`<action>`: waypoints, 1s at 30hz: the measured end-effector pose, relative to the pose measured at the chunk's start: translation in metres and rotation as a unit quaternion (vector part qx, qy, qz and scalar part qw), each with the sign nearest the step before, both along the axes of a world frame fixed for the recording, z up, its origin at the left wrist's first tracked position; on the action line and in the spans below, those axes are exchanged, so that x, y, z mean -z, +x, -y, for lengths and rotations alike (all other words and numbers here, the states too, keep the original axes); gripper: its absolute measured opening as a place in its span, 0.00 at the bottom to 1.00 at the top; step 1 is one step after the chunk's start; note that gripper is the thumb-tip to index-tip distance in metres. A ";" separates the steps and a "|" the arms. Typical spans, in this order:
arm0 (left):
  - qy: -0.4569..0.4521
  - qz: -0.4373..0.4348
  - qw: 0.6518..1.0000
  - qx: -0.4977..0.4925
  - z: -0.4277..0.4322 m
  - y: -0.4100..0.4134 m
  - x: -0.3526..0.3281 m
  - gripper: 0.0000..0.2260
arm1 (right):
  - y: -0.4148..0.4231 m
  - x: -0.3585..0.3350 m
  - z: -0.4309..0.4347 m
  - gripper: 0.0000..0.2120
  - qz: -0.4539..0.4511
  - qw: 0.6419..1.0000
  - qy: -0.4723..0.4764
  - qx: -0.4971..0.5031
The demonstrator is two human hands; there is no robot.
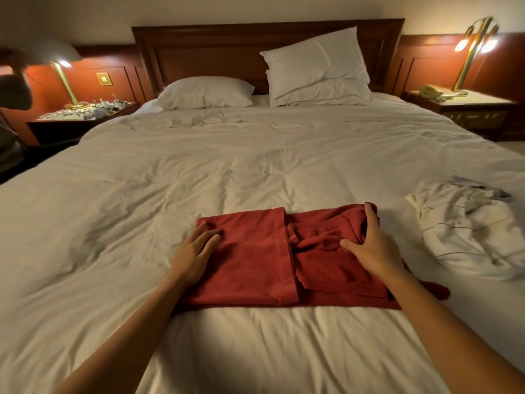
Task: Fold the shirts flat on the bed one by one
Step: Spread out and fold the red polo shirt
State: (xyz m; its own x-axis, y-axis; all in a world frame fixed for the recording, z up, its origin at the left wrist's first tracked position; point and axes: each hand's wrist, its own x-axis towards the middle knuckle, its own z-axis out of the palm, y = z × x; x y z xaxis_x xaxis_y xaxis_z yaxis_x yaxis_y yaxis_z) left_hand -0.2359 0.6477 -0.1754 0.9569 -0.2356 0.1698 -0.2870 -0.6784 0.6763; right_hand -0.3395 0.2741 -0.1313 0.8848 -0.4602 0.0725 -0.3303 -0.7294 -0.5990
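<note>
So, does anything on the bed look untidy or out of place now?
Yes. The red shirt lies smooth under the left hand but bunched under the right hand, with a red piece sticking out at its right edge. The white striped shirt lies crumpled on the right side of the bed, not yet folded.

Partly folded red shirt (255,260) flat on the white bed (255,172) near its foot: left panel smooth, right half wrinkled. Off to the right, apart, 1 crumpled white shirt (466,231) with thin dark stripes.
</note>
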 end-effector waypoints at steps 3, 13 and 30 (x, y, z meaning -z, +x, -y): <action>-0.112 -0.007 0.993 -0.043 -0.001 -0.006 -0.009 0.17 | 0.000 -0.006 0.001 0.53 -0.034 0.998 0.043 -0.013; -0.436 -0.257 0.860 -0.068 -0.033 -0.002 -0.043 0.33 | 0.040 -0.116 -0.093 0.48 0.059 0.979 0.172 -0.093; -0.248 -0.347 0.904 0.037 -0.077 -0.008 -0.062 0.50 | 0.082 -0.021 -0.186 0.22 -0.034 0.968 -0.065 -0.240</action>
